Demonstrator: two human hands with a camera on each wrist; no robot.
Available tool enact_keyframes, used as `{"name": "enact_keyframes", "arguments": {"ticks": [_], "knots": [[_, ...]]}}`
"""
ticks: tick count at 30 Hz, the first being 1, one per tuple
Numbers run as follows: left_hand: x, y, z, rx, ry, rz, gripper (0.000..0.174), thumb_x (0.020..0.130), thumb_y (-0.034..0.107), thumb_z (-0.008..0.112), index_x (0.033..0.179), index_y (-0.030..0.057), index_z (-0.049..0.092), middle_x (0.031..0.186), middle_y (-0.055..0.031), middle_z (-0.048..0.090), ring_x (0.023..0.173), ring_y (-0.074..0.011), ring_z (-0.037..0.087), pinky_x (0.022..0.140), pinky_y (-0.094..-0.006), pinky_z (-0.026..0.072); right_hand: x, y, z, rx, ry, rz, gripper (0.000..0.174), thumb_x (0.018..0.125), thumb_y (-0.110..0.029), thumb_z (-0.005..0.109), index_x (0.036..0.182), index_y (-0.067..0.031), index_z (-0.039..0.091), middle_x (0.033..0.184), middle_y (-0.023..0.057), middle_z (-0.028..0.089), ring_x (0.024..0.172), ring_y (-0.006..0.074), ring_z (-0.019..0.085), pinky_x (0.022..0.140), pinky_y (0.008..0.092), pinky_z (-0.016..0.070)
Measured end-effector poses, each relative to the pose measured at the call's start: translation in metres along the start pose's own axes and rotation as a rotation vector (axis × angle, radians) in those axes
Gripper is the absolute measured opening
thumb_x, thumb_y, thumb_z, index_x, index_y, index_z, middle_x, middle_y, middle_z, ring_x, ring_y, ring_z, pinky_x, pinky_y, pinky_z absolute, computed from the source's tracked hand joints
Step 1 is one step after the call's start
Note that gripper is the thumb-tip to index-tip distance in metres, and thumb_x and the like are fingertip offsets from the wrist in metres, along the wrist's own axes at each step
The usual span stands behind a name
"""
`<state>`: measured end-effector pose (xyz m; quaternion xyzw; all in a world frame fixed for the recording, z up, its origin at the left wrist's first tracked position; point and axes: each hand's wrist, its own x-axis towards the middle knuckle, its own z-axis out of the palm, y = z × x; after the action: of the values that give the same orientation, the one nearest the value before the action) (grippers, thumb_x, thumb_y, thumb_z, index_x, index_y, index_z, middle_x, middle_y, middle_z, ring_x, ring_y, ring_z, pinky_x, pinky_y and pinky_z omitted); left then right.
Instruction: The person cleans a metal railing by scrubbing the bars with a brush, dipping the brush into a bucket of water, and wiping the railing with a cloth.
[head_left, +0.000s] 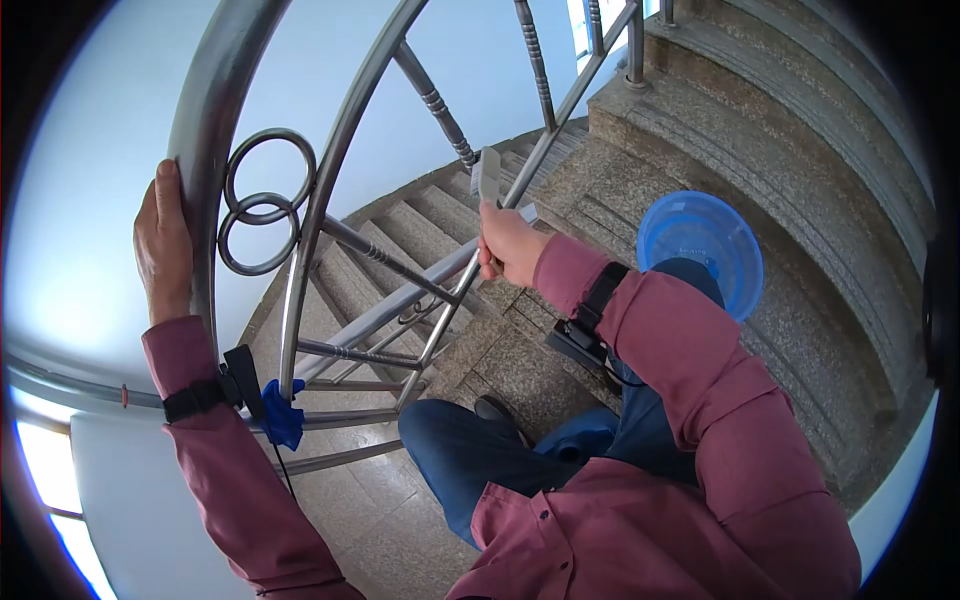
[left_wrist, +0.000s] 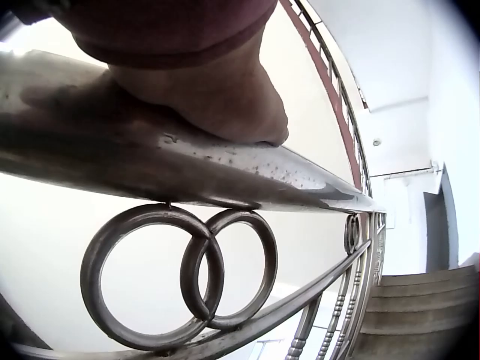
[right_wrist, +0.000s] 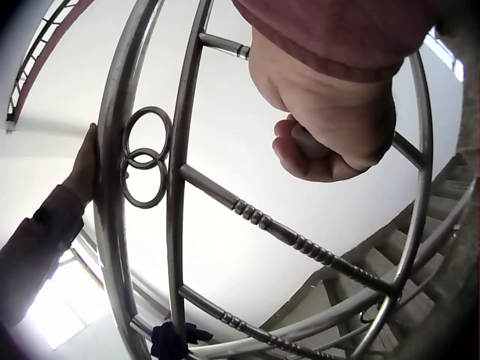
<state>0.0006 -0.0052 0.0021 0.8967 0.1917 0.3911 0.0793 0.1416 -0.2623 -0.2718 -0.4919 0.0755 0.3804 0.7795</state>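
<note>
My right hand (head_left: 512, 245) grips the handle of a pale grey brush (head_left: 489, 175), its bristles facing a ridged baluster (head_left: 440, 108) of the metal stair railing. In the right wrist view, curled fingers wrap the handle, whose rounded end (right_wrist: 309, 142) shows; the brush head is hidden there. My left hand (head_left: 165, 245) rests along the outer side of the thick steel handrail (head_left: 208, 110), thumb side up. From the left wrist view, its heel (left_wrist: 225, 112) lies on top of the rail, above two interlocked metal rings (left_wrist: 202, 277); most fingers are out of sight.
A translucent blue bucket (head_left: 745, 255) stands on the stone steps by my right knee. A blue cloth (head_left: 283, 415) hangs on the lower railing. Stone stairs (head_left: 760, 130) rise at the right, and more steps (head_left: 400, 235) descend beyond the bars. A white wall (head_left: 90, 200) is at the left.
</note>
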Motion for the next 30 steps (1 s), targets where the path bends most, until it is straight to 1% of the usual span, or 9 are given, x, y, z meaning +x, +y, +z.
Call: {"name": "enact_keyframes", "arguments": {"ticks": [9,17,19,20,21,23,24,26,30], "knots": [[0.002,-0.001,0.001,-0.03,0.004,0.035,0.08,0.101,0.068,0.035,0.133,0.0,0.063,0.108,-0.0232,0.07,0.098,-0.0292,0.064,0.088,-0.0379,0.0476,0.056,-0.025,-0.023,-0.174,0.028,-0.067,0.045,0.107,-0.043,0.039,0.081,-0.0067,0.044,0.06,0.0058,0.042,0.046,0.0186,0.04,0.042,0.036,0.0382],[0.0,0.001,0.003,-0.056,-0.018,-0.012,0.078,0.102,0.067,0.036,0.123,-0.002,0.067,0.085,-0.0156,0.064,0.076,-0.0233,0.054,0.072,-0.0371,0.044,0.031,0.006,-0.008,-0.061,0.005,-0.064,0.049,0.107,-0.046,0.036,0.079,-0.0058,0.045,0.061,0.0079,0.046,0.043,0.0221,0.042,0.043,0.0393,0.0404],[0.0,0.003,0.001,-0.045,-0.015,0.005,0.078,0.102,0.066,0.035,0.122,-0.0022,0.067,0.083,-0.0146,0.063,0.074,-0.0225,0.052,0.07,-0.037,0.0434,0.018,0.013,0.0,-0.25,-0.03,-0.187,0.051,0.107,-0.046,0.034,0.08,-0.004,0.045,0.061,0.0091,0.047,0.042,0.0245,0.044,0.043,0.041,0.042],[-0.001,0.004,0.001,-0.046,-0.017,0.001,0.078,0.102,0.066,0.035,0.122,-0.0022,0.067,0.084,-0.0149,0.063,0.075,-0.0223,0.053,0.071,-0.0368,0.044,0.004,0.01,0.007,-0.036,0.035,-0.041,0.052,0.108,-0.046,0.032,0.082,-0.0025,0.046,0.061,0.0104,0.047,0.041,0.0255,0.043,0.044,0.0417,0.0426],[-0.002,0.005,0.001,-0.047,-0.021,-0.002,0.078,0.102,0.066,0.035,0.122,-0.0022,0.067,0.085,-0.0151,0.064,0.076,-0.0222,0.054,0.071,-0.0365,0.0446,0.005,0.009,0.005,-0.031,0.037,-0.04,0.052,0.108,-0.046,0.032,0.082,-0.0025,0.046,0.061,0.0104,0.047,0.041,0.0255,0.043,0.044,0.0417,0.0426],[-0.002,0.005,0.003,-0.059,-0.018,0.003,0.078,0.102,0.066,0.035,0.122,-0.0024,0.067,0.086,-0.0154,0.065,0.077,-0.0221,0.055,0.072,-0.0365,0.0452,0.011,0.004,0.0,-0.246,-0.04,-0.097,0.051,0.108,-0.045,0.032,0.082,-0.0031,0.046,0.062,0.0108,0.047,0.043,0.0245,0.045,0.043,0.041,0.0411],[-0.002,0.004,0.004,-0.069,-0.009,0.004,0.079,0.102,0.066,0.035,0.122,-0.0026,0.067,0.087,-0.0156,0.065,0.078,-0.0221,0.055,0.073,-0.0365,0.0458,0.039,0.01,-0.011,-0.242,-0.041,-0.095,0.051,0.108,-0.045,0.032,0.082,-0.0031,0.046,0.062,0.0108,0.047,0.043,0.0245,0.045,0.043,0.041,0.0411],[-0.002,0.005,0.004,-0.061,-0.012,-0.005,0.079,0.103,0.066,0.035,0.122,-0.0029,0.067,0.088,-0.0157,0.066,0.079,-0.0224,0.056,0.074,-0.0364,0.0461,0.112,0.029,-0.037,-0.327,-0.096,-0.256,0.049,0.108,-0.045,0.033,0.083,-0.0042,0.045,0.062,0.0082,0.044,0.045,0.0211,0.042,0.042,0.0377,0.0376],[-0.004,0.007,0.004,-0.054,0.019,0.031,0.078,0.103,0.066,0.035,0.121,-0.0027,0.068,0.086,-0.0151,0.065,0.078,-0.0223,0.055,0.074,-0.0359,0.0453,0.046,-0.036,-0.025,-0.261,0.01,-0.056,0.046,0.107,-0.047,0.035,0.085,-0.0075,0.043,0.062,0.0028,0.037,0.046,0.0161,0.032,0.042,0.0332,0.0327]]}}
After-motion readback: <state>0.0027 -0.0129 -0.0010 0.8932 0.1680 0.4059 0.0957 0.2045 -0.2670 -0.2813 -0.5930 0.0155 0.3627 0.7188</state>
